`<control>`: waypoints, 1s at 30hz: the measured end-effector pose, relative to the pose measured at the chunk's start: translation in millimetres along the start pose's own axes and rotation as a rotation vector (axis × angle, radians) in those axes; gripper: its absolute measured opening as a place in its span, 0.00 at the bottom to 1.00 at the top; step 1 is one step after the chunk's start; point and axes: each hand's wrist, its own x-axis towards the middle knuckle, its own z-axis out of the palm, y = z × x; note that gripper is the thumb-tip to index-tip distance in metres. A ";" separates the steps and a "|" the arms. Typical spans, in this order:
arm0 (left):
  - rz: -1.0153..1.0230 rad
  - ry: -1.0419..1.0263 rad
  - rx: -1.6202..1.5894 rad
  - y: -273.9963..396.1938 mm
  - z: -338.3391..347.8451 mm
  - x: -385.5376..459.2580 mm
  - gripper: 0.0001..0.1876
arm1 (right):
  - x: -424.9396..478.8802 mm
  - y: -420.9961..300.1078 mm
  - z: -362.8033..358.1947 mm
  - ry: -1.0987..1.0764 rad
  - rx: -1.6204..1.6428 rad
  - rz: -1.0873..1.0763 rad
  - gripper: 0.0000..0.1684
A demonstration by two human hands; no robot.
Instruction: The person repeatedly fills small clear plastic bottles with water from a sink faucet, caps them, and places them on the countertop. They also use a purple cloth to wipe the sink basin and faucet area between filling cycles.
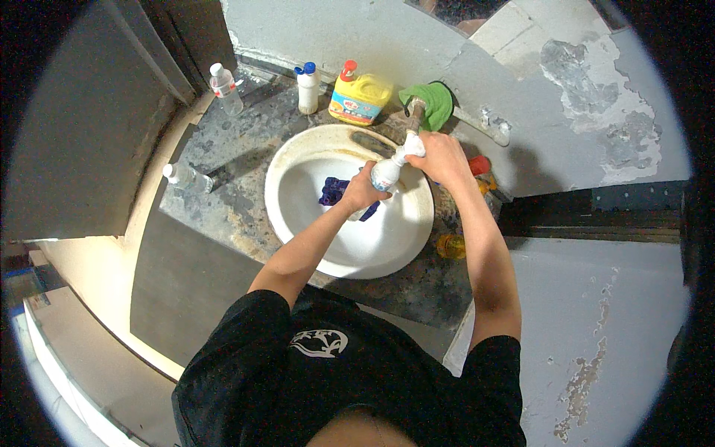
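My left hand grips a whitish plastic bottle over the white oval washbasin. The bottle is tilted, its neck up and to the right, close under the end of the tap. My right hand holds a white piece at the bottle's mouth; whether this is a cloth or part of the tap, I cannot tell. A dark purple cloth lies in the basin, partly behind my left hand. The green cloth hangs around the tap's base.
Behind the basin stand a yellow jug with a red cap and a white bottle with a blue cap. Two clear bottles with white caps are at the left. A red object and a yellow object lie at the right.
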 end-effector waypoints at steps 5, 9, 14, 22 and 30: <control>-0.003 -0.003 0.020 -0.7 -0.3 5.9 0.47 | 3.9 2.1 1.6 0.024 -0.013 -0.023 0.26; 0.004 0.018 0.030 -1.6 -0.8 8.9 0.46 | 7.7 5.4 1.7 0.030 -0.023 -0.029 0.26; 0.014 0.013 0.031 -0.9 -2.5 10.1 0.46 | 10.1 5.0 -1.0 0.016 0.003 -0.004 0.26; 0.016 0.014 0.040 5.4 -5.4 13.5 0.45 | 16.6 10.4 -0.1 0.023 0.000 -0.017 0.26; 0.085 0.079 0.053 -5.3 -5.1 11.0 0.44 | 18.6 -3.7 12.6 0.115 0.109 0.349 0.34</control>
